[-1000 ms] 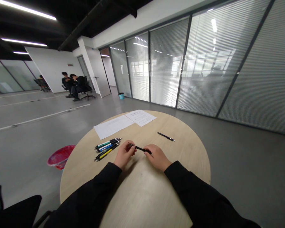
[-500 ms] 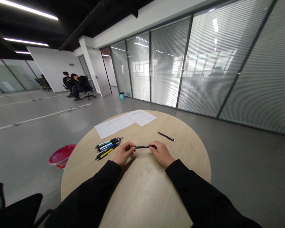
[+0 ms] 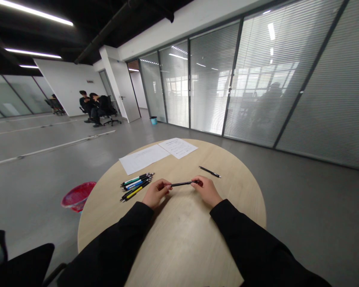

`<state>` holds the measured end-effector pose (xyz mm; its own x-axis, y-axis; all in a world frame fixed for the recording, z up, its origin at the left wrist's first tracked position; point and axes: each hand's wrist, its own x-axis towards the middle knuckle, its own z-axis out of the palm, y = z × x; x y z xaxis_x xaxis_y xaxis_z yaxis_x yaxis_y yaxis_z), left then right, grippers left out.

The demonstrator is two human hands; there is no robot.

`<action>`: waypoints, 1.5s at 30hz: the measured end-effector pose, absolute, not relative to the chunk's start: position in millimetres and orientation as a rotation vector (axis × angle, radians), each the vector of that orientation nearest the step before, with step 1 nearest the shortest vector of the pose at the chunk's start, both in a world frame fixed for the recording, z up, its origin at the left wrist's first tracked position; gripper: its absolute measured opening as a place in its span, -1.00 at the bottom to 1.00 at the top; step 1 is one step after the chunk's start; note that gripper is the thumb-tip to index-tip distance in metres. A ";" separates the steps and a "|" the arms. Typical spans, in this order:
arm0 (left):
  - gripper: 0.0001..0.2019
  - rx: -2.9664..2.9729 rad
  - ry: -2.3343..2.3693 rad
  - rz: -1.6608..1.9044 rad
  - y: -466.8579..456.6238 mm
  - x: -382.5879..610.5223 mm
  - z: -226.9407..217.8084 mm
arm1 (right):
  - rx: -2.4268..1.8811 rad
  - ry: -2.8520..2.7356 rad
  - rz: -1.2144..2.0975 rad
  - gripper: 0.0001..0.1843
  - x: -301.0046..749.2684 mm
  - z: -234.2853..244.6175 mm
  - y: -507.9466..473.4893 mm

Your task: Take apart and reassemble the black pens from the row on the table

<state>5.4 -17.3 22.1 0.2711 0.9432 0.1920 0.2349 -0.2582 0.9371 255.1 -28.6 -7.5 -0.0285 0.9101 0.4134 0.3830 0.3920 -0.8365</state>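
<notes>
A black pen [image 3: 183, 183] is held level just above the round wooden table [image 3: 179, 239], one end in each hand. My left hand [image 3: 157, 193] pinches its left end with the fingers curled. My right hand [image 3: 208, 190] pinches the right end. A row of several coloured pens [image 3: 136, 184] lies on the table left of my left hand. Another black pen [image 3: 210, 172] lies alone beyond my right hand.
Two white paper sheets [image 3: 157, 153] lie at the table's far edge. A red bin [image 3: 77, 195] stands on the floor to the left. Black chair parts [image 3: 20, 265] show at the lower left. Seated people [image 3: 94, 107] are far off by the wall.
The pen has turned from tilted to nearly level, and my right hand has slid outward along it to the right end. My left hand has barely moved.
</notes>
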 end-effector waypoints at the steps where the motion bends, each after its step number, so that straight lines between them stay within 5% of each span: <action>1: -0.71 1.689 1.102 1.044 -17.3 5.3 22.0 | -1.168 -1.600 0.650 -0.77 255.5 -8.4 -28.1; 45: -0.76 1.729 1.190 1.125 -14.1 1.3 23.1 | -1.174 -1.416 0.804 -0.72 266.1 -23.2 -13.5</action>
